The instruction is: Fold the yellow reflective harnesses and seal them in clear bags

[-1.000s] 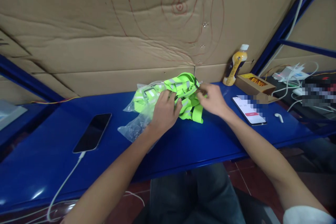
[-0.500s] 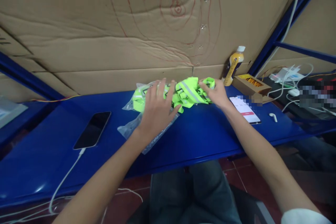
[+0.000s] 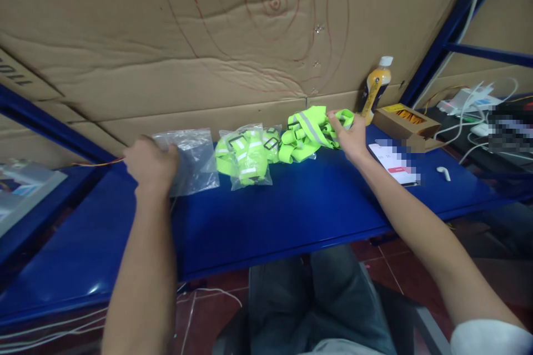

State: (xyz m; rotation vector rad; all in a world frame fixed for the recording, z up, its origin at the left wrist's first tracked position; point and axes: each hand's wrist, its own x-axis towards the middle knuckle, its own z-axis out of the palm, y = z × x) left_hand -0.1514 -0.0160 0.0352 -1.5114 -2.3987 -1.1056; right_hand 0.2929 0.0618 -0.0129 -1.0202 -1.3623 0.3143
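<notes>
My left hand (image 3: pixel 150 164) is closed on an empty clear plastic bag (image 3: pixel 194 160), holding it at the back left of the blue shelf (image 3: pixel 291 211). My right hand (image 3: pixel 350 134) grips a bundle of neon-green reflective straps (image 3: pixel 306 132) at the back of the shelf. Between my hands lies another clear bag packed with neon-green straps (image 3: pixel 245 156).
A cardboard wall (image 3: pixel 187 50) backs the shelf. To the right stand a yellow bottle (image 3: pixel 376 89), an open brown box (image 3: pixel 406 125), a lit phone (image 3: pixel 395 163) and a white earbud (image 3: pixel 444 173). Cables and chargers (image 3: pixel 470 108) lie far right. My knees (image 3: pixel 308 305) sit below the shelf edge.
My left hand has swung left, lifting the empty plastic bag away from the pile. My right hand has drawn the loose straps to the right. The dark phone is now hidden behind my left arm.
</notes>
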